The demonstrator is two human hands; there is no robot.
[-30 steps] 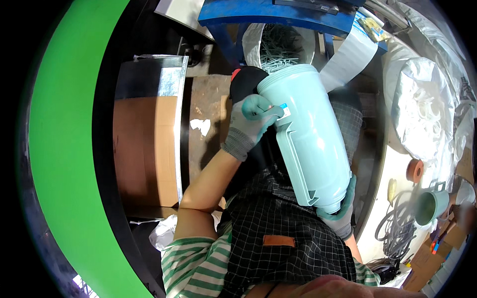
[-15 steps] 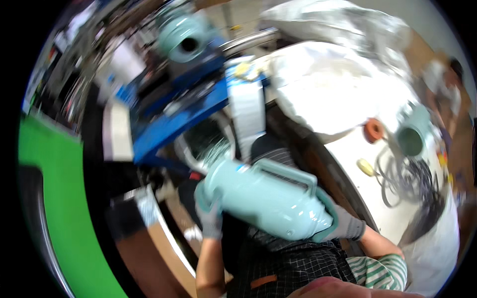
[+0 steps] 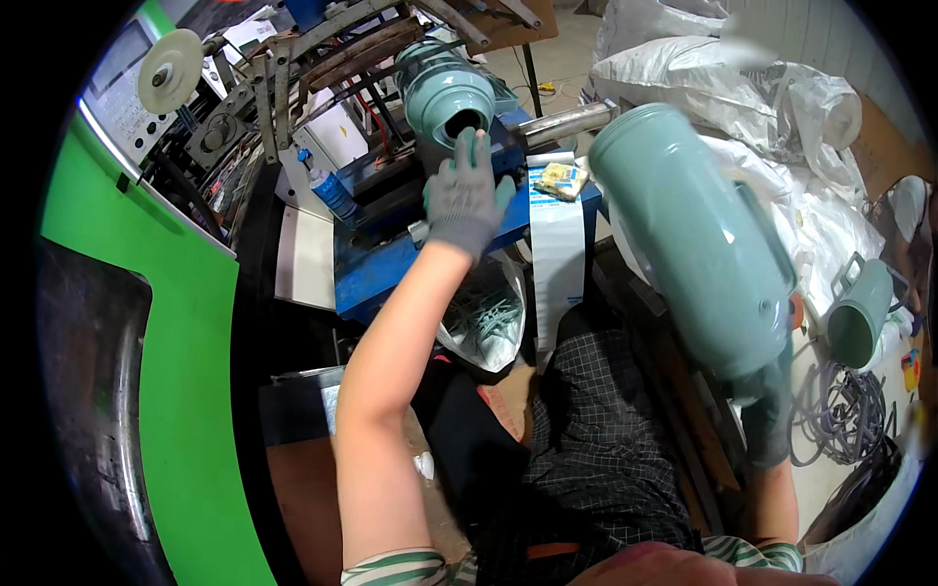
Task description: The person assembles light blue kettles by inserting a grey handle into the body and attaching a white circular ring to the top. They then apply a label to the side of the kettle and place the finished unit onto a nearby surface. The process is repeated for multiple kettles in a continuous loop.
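My right hand (image 3: 767, 415), in a grey-green glove, grips the narrow lower end of a pale teal plastic thermos casing (image 3: 684, 234). The casing stands tilted at my right, its side handle facing right. Away from it, my gloved left hand (image 3: 463, 200) reaches forward with fingers stretched out and nothing held in them. Its fingertips are at the dark round mouth of a second teal casing (image 3: 449, 93), which lies on the blue workbench fixture; whether they touch it I cannot tell.
A third teal casing (image 3: 858, 317) lies on the right table beside coiled grey cord (image 3: 838, 415). White plastic sacks (image 3: 684, 73) fill the back right. A bag of teal scraps (image 3: 489, 322) hangs below the blue bench (image 3: 381, 273). A green machine panel (image 3: 186, 391) borders the left.
The held casing has swung from my lap up to the right, now in my right hand alone. My left hand has let go of it and moved forward to the casing on the bench.
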